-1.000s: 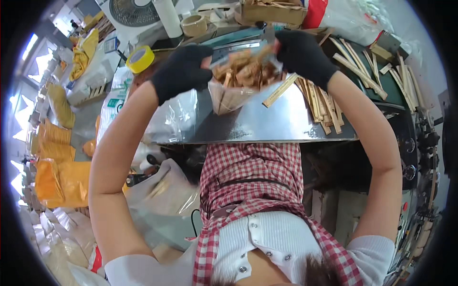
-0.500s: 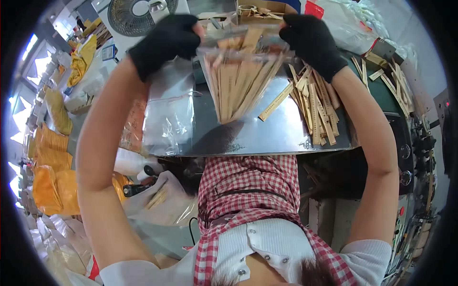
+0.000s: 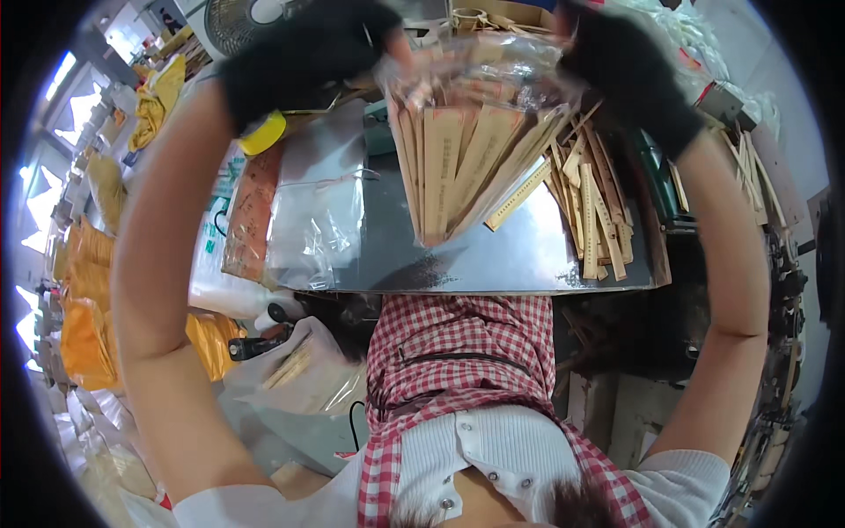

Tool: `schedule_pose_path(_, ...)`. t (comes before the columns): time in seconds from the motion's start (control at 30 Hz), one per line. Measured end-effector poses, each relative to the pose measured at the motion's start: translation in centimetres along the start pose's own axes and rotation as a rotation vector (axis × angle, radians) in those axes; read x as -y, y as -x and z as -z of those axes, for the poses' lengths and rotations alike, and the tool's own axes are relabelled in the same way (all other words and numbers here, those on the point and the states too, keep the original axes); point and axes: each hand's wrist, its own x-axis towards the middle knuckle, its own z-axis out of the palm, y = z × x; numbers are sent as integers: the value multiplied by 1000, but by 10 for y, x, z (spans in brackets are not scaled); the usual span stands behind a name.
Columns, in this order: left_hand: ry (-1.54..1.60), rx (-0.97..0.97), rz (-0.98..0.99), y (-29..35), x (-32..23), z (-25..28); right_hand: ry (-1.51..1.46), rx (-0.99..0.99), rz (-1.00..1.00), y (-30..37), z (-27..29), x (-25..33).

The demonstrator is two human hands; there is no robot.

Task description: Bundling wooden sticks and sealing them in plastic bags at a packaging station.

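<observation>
A clear plastic bag hangs over the metal tabletop, its top spread wide. Inside stand several flat tan strips, fanned out at the top and narrowing at the bottom; they look like wood and carry print along their length. My left hand, in a black fingerless glove, is closed on the bag's upper left corner. At the upper right corner my gloved right hand is closed too, smeared by motion. Loose printed strips lie heaped below my right hand, with one strip slanting beside them.
Flat clear bags lie stacked at the table's left. A yellow tape roll sits by my left wrist. Behind the bag is a cardboard box of strips, and a fan stands back left. More strips lie far right.
Both hands have moved outward and farther up the picture, stretching the bag's top wider. The strips inside have turned and settled, showing their printed faces.
</observation>
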Motion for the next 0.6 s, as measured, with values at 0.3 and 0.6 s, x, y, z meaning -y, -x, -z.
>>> schedule_pose_path(0.3, 362, 290, 121, 15, 7, -52, -221, 285, -34, 39, 4, 40)
schedule_pose_path(0.6, 636, 250, 336, 53, 11, -73, -447, 104, 287, 52, -87, 81)
